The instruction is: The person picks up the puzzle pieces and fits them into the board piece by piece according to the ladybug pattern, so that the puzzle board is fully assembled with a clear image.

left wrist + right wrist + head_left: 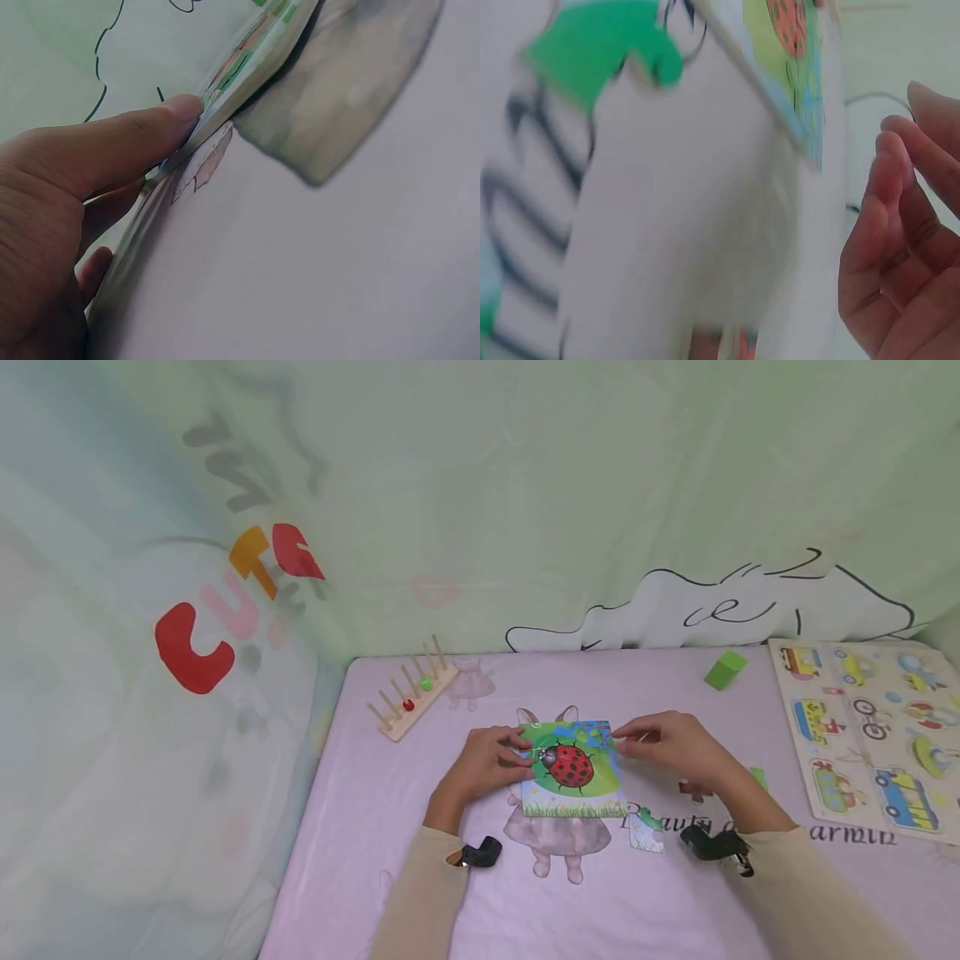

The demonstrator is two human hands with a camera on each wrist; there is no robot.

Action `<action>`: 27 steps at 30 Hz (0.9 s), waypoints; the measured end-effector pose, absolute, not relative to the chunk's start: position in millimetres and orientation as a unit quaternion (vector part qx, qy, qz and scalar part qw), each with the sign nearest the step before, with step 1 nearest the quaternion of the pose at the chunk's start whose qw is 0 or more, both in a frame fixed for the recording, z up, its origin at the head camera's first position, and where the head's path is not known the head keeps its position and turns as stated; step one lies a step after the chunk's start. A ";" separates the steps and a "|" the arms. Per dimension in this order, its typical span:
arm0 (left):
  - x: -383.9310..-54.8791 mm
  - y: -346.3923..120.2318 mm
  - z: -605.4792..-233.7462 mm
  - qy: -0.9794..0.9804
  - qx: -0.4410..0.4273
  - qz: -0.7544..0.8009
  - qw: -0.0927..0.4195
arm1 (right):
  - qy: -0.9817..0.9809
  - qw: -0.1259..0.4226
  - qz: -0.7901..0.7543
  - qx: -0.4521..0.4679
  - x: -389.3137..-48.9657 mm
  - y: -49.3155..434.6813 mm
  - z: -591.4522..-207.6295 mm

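A square ladybug picture puzzle (pixel 572 768) with a grassy lower border lies before the person, mid-table in the head view. My left hand (pixel 491 763) grips its left edge, thumb on top; the left wrist view shows that thumb (pixel 142 139) against the edge and other fingers lower down. Near the puzzle's upper right corner is my right hand (pixel 678 745). In the right wrist view its bent fingers (pixel 877 195) are apart from the puzzle, with nothing visible between them. A loose jigsaw piece (pixel 645 833), pale with green, lies off the puzzle's lower right corner.
A wooden peg rack (pixel 420 703) with red and green beads stands at the back left. A green block (pixel 724 670) sits at the back right, left of a vehicle picture board (pixel 821 777). Beside the right wrist lies a reddish-brown piece (pixel 693 790), partly hidden.
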State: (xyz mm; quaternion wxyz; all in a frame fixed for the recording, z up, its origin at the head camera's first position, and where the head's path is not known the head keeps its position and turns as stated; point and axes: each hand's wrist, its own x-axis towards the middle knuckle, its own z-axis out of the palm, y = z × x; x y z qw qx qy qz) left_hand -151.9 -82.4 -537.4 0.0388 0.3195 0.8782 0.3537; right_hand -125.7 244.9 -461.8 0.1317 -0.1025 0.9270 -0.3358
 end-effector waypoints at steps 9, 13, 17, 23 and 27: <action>-153.5 -84.2 -542.5 0.877 0.315 0.361 0.041 | 0.941 0.144 -0.300 -0.059 -118.6 283.4 -461.8; -153.6 -84.9 -543.3 0.876 0.316 0.362 0.040 | 0.945 0.144 -0.287 -0.059 -115.7 300.5 -466.4; -153.3 -84.8 -542.4 0.874 0.318 0.366 0.038 | 0.945 0.153 -0.282 -0.056 -112.5 312.1 -469.2; -152.7 -84.8 -541.2 0.879 0.316 0.356 0.038 | 0.945 0.175 -0.271 -0.050 -109.9 321.5 -473.5; -152.5 -84.7 -541.5 0.878 0.319 0.356 0.035 | 0.946 0.179 -0.266 -0.052 -109.4 325.1 -478.9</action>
